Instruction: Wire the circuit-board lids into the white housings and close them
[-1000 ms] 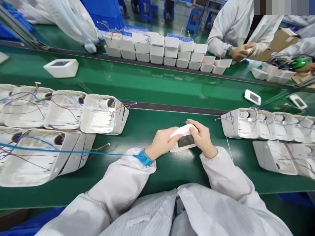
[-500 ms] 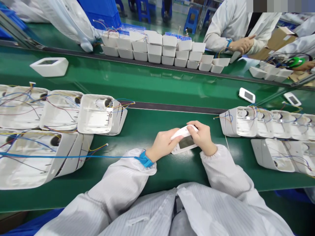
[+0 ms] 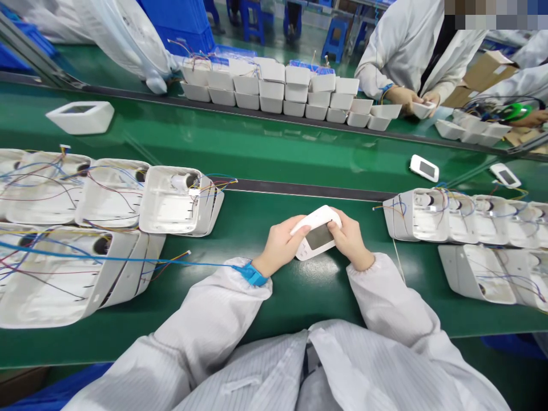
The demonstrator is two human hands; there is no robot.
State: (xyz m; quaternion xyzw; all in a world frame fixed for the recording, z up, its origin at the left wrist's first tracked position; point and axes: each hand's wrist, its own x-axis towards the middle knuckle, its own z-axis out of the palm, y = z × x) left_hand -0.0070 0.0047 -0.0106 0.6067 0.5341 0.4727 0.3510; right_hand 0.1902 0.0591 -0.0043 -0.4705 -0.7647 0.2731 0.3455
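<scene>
Big green bench (image 3: 265,297) runs the whole width, with a conveyor belt (image 3: 257,148) behind it. On the left sits a pile of open white shells (image 3: 107,228) with loose coloured wires; a similar row (image 3: 462,220) lies to the right. Across the belt, stacked white housings (image 3: 295,91) and a co-worker's hands (image 3: 411,100) on another piece. Dead centre, just above the bench, the person has a small white device (image 3: 315,234) with a grey screen tilted up. Left hand (image 3: 280,248) is wrapped round its left end, right hand (image 3: 349,240) clamps the right end. Blue wrist strap (image 3: 250,275) on the left wrist.
</scene>
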